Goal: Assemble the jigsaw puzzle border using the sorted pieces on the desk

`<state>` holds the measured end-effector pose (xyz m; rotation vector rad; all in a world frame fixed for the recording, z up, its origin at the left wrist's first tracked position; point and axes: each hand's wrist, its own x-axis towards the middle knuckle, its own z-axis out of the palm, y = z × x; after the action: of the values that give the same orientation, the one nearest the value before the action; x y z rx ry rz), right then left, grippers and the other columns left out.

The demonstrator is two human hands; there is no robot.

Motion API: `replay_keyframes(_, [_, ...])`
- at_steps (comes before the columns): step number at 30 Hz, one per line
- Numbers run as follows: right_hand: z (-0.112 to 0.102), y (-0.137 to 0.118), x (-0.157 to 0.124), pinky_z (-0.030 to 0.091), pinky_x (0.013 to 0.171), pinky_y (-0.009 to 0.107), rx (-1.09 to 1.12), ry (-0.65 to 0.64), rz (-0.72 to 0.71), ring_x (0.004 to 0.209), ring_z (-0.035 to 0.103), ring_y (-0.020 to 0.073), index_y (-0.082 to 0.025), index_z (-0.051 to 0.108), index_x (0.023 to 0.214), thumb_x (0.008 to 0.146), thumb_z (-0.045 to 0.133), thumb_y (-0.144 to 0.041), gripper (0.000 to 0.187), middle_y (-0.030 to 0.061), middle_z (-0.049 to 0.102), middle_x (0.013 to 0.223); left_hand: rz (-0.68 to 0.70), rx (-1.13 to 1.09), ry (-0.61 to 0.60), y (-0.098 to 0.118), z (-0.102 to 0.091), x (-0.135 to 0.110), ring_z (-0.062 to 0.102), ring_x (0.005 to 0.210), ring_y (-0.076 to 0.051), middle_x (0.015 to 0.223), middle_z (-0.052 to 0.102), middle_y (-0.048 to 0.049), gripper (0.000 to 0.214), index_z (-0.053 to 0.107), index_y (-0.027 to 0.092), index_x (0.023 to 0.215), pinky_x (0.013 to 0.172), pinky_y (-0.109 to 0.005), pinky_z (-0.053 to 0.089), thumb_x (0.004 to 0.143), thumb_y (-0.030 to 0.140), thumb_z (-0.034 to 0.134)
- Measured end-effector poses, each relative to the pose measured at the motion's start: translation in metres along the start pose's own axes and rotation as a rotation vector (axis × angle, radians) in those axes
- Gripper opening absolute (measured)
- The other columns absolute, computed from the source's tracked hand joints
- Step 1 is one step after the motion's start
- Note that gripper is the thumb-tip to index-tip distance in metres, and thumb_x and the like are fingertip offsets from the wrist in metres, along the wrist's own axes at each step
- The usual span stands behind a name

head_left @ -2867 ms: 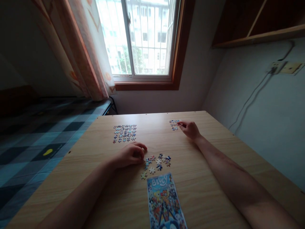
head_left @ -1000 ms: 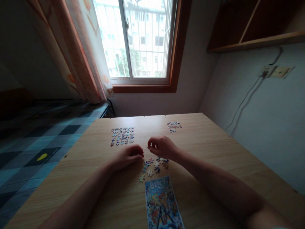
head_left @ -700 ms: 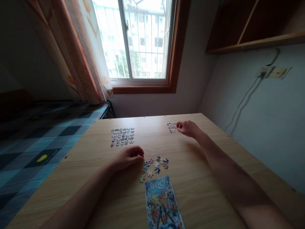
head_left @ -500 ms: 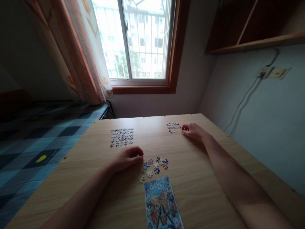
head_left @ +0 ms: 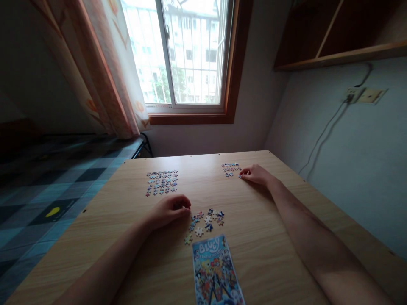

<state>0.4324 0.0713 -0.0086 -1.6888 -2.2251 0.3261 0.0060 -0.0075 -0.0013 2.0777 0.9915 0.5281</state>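
My right hand (head_left: 257,174) rests at the far right of the table, thumb and fingers pinched on a small puzzle piece (head_left: 240,176) that touches or nearly touches the tabletop. Just left of it lie short rows of puzzle pieces (head_left: 231,169). My left hand (head_left: 171,209) lies on the table with its fingers curled toward the thumb; whatever is inside them, if anything, is hidden. Beside its fingertips is a loose pile of puzzle pieces (head_left: 209,218), several showing pale backs. Beyond this hand, a larger block of pieces (head_left: 163,183) is laid out in rows, slightly apart.
A Bluey picture card or box (head_left: 216,271) lies at the table's near edge, below the pile. The wooden table (head_left: 270,262) reaches toward a window (head_left: 193,55). A bed with a checked cover (head_left: 63,182) stands left, a wall with a socket (head_left: 354,95) right.
My right hand has shifted slightly left, and the piece at its fingertips now shows beside the short rows. The left hand stays in place.
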Motion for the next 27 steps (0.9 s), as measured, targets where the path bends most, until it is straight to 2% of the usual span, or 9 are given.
replay_keyframes(4, [0.003, -0.006, 0.002, 0.047, 0.071, 0.022, -0.06, 0.019, -0.009, 0.08, 0.067, 0.0148, -0.026, 0.079, 0.098, 0.084, 0.065, -0.034, 0.022, 0.0018, 0.076, 0.095, 0.004, 0.016, 0.01, 0.0, 0.0, 0.0, 0.055, 0.073, -0.015, 0.083, 0.066, -0.0024, 0.026, 0.067, 0.018, 0.091, 0.066, -0.026, 0.045, 0.083, 0.042, 0.065])
replay_keyframes(11, [0.018, -0.02, 0.006, 0.05, 0.086, 0.028, -0.154, 0.127, -0.013, 0.097, 0.068, 0.0203, -0.025, 0.078, 0.102, 0.09, 0.059, -0.029, 0.023, 0.0037, 0.075, 0.108, 0.015, 0.03, 0.015, 0.001, 0.001, -0.001, 0.055, 0.072, -0.014, 0.08, 0.066, -0.0018, 0.024, 0.067, 0.018, 0.089, 0.066, -0.026, 0.045, 0.082, 0.041, 0.065])
replay_keyframes(18, [0.024, -0.02, 0.008, 0.049, 0.091, 0.025, -0.157, 0.16, -0.083, 0.1, 0.068, 0.0171, -0.025, 0.078, 0.1, 0.092, 0.058, -0.024, 0.021, 0.0024, 0.074, 0.109, 0.018, 0.055, 0.03, 0.002, 0.001, -0.001, 0.056, 0.073, -0.015, 0.081, 0.067, -0.0024, 0.025, 0.068, 0.018, 0.089, 0.066, -0.026, 0.046, 0.084, 0.042, 0.063])
replay_keyframes(27, [0.029, -0.013, 0.01, 0.051, 0.089, 0.025, -0.121, 0.207, -0.106, 0.095, 0.068, 0.0163, -0.024, 0.078, 0.098, 0.091, 0.059, -0.023, 0.021, 0.0027, 0.075, 0.104, 0.024, 0.097, 0.035, 0.002, 0.0, 0.0, 0.057, 0.074, -0.016, 0.082, 0.067, -0.0033, 0.025, 0.069, 0.018, 0.089, 0.068, -0.027, 0.046, 0.084, 0.041, 0.063])
